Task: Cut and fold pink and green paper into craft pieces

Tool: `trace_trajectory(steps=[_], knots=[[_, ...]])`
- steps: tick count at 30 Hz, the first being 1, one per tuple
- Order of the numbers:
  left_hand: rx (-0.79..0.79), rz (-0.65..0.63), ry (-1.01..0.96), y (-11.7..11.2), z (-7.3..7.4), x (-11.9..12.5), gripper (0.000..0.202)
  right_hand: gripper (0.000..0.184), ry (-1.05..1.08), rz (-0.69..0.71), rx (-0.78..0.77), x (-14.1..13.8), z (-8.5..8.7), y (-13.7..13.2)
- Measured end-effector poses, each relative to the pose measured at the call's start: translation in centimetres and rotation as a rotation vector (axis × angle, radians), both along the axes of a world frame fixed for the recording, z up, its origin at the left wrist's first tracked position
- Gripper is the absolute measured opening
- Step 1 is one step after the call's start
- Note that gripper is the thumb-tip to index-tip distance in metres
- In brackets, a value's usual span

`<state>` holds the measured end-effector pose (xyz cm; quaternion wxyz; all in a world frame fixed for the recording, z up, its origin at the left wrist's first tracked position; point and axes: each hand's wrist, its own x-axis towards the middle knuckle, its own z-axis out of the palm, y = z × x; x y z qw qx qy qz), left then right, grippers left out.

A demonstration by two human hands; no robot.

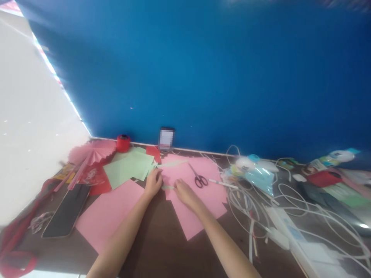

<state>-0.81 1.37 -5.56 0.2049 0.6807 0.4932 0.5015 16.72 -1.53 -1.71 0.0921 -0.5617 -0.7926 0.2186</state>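
A short pale green paper strip (168, 187) stretches between my two hands over pink paper. My right hand (184, 193) pinches its right end. My left hand (153, 183) has curled fingers at the left end and seems to grip it, though the fingertips are blurred. Beyond my hands, a longer pale green strip (174, 163) lies on the pink sheets (211, 168). Scissors (199, 180) with dark handles rest on those sheets, right of my right hand. Left of my left hand are pale green sheets (127, 168).
Another pink sheet (107, 216), a dark phone-like slab (68, 212), a pink paper fan (94, 150) and a red tape roll (123, 143) are at left. A white pen (223, 183), tangled white cables (290, 210) and a power strip (285, 227) lie right. A blue wall (185, 77) stands behind.
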Motion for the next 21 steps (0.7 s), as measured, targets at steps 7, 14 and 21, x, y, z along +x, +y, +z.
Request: trace_trajectory(steps=[7, 14, 21], knots=[[-0.075, -0.024, -0.009, 0.8, -0.9, 0.6, 0.021, 0.013, -0.019, -0.038, -0.014, -0.2, 0.2, 0.0], [-0.051, -0.022, 0.065, 1.0, -1.5, 0.7, 0.020, 0.014, 0.126, -0.117, 0.060, 0.2, -1.2, -0.9], [-0.026, 0.091, 0.265, 0.7, -1.5, 0.9, 0.017, 0.014, 0.539, -0.279, 0.077, 2.3, -2.9, 0.0]])
